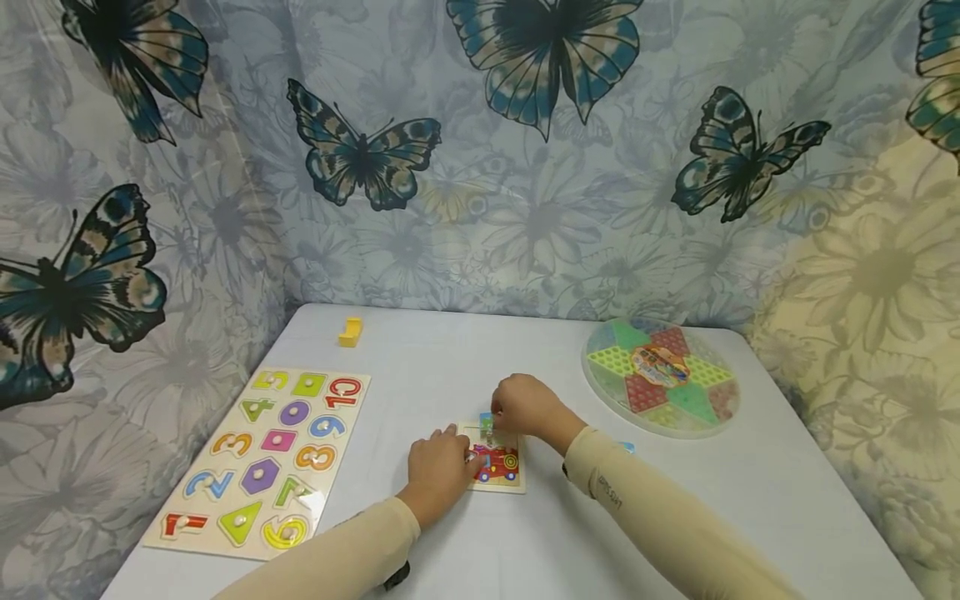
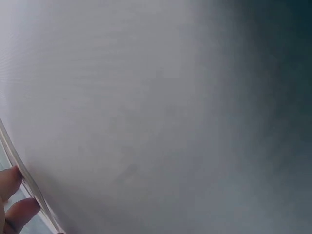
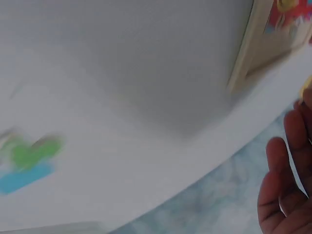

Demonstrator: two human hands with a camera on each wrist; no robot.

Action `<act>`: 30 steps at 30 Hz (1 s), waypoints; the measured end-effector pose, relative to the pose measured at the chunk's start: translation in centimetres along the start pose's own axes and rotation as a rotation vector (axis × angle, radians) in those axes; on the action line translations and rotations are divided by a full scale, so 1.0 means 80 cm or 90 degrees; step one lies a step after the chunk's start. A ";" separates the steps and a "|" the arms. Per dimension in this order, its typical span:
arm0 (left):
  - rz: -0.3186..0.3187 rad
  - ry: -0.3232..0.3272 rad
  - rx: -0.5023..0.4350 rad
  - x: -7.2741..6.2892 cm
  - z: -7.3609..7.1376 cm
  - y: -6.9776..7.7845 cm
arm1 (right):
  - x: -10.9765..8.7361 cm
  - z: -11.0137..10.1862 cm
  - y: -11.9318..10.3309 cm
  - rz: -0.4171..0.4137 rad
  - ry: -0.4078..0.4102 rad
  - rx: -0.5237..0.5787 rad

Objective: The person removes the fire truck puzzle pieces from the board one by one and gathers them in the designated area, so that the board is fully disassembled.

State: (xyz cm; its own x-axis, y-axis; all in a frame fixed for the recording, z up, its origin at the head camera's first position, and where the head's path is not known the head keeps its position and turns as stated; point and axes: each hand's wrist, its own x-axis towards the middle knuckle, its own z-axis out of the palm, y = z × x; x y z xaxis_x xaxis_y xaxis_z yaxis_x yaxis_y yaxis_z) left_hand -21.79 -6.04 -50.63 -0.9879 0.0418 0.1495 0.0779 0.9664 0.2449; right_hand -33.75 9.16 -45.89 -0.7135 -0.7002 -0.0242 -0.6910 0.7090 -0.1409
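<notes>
A small wooden puzzle board with a red vehicle picture lies on the white table. My left hand grips its left side, thumb over the picture; two of those fingertips press the board's edge in the left wrist view. Over the board's top right part, my right hand pinches a small puzzle piece, blue and green in the head view. The right wrist view shows a bit of yellow at the fingertips, mostly cut off. Another puzzle piece, green and blue, lies loose, blurred there.
At the left lies a number-and-shape peg board. A yellow block sits near the back left edge. The round board game with a coloured star is at the back right. Butterfly-patterned cloth rises behind the table.
</notes>
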 end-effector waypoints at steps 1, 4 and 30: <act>-0.003 -0.006 0.001 0.000 0.000 0.000 | -0.006 -0.003 0.012 0.009 -0.006 0.016; -0.010 -0.016 -0.004 0.000 -0.001 -0.001 | -0.029 -0.009 0.048 0.046 -0.035 0.068; 0.013 -0.044 -0.011 0.003 -0.007 -0.001 | -0.079 0.007 0.086 0.085 -0.030 0.123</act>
State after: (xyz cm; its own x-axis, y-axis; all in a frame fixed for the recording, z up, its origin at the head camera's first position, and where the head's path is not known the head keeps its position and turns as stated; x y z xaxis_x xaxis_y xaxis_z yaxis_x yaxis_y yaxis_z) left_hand -21.96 -6.22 -50.10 -0.9929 0.0788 0.0886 0.0993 0.9608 0.2588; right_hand -33.93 18.45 -47.30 -0.7876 -0.6078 -0.1014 -0.5526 0.7695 -0.3202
